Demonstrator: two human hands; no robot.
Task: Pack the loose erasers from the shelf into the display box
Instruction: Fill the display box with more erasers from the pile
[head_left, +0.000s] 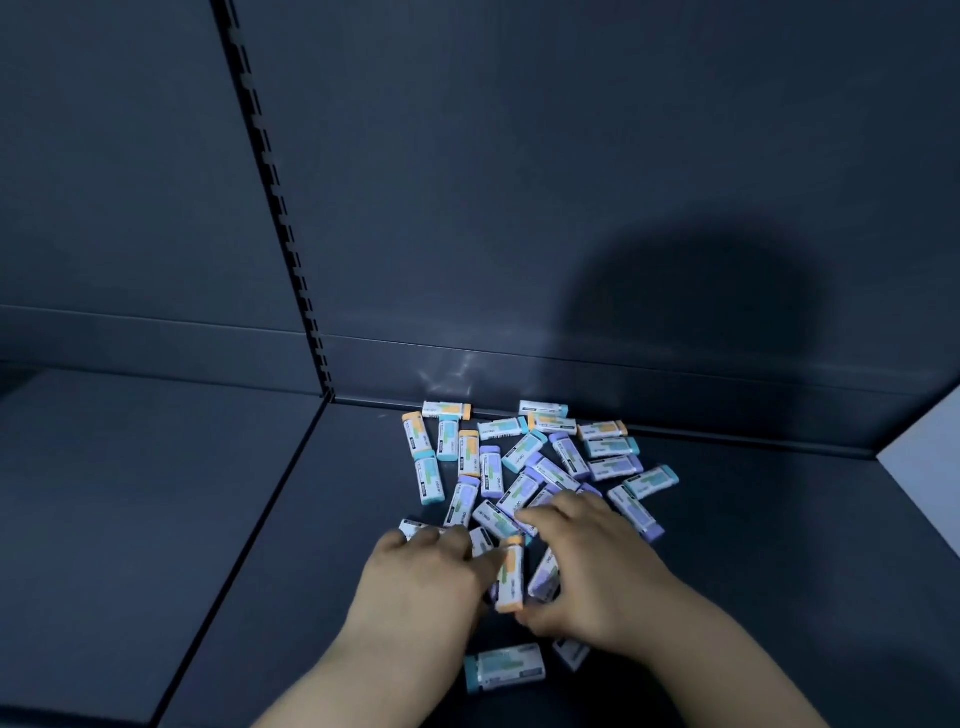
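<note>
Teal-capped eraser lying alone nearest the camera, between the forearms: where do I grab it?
Pinch the teal-capped eraser across its long edges mid-sleeve, from straight above: it lies flat, crosswise, apart from the pile, both edges free.

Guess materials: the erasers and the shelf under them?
Erasers: probably rubber or vinyl, matte pastel ends showing from white printed sleeves, likely paper. Shelf: probably painted sheet metal, dark satin; faint glints at its rear lip, crisp straight seams.
</note>
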